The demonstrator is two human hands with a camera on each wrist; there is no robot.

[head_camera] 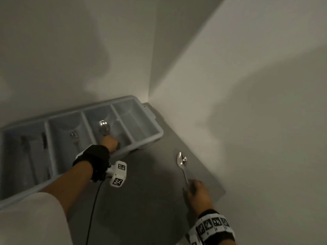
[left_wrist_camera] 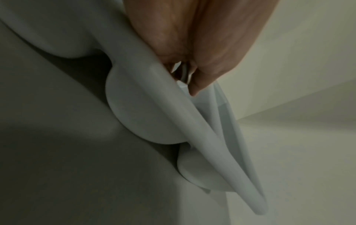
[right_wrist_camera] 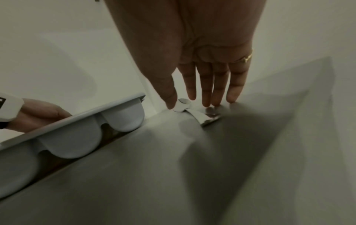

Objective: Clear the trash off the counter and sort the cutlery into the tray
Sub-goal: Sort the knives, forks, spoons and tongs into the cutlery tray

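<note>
Cutlery tray (head_camera: 146,119) is a pale blue-grey plastic one with four compartments side by side, sitting on the grey counter (head_camera: 150,183) and pushed back against the white wall (head_camera: 70,50), its right end near the corner where the second wall (head_camera: 247,85) comes in. Counting what's in it: the leftmost compartment has a couple of dark-handled pieces (head_camera: 35,144), too blurry to say what they are. The second has one small metal piece (head_camera: 74,136), can't tell spoon or fork. The third has one spoon (head_camera: 104,128), bowl pointing to the far side. The rightmost looks bare from the head view.

Left hand (head_camera: 109,143) reaches over the near rim into that third compartment, fingers closed around the spoon's handle; in the left wrist view you can see the metal pinched in there right by the tray rim.

A second spoon (head_camera: 182,163) lies on the counter to the right of the tray, well apart from it and close to the right wall. Right hand (head_camera: 196,191) is at its near end, fingers (right_wrist_camera: 207,91) straight and spread, tips down on the handle, thumb beside it, not wrapped around it.

So two clear spoons total, and both wrists have marker bands.
</note>
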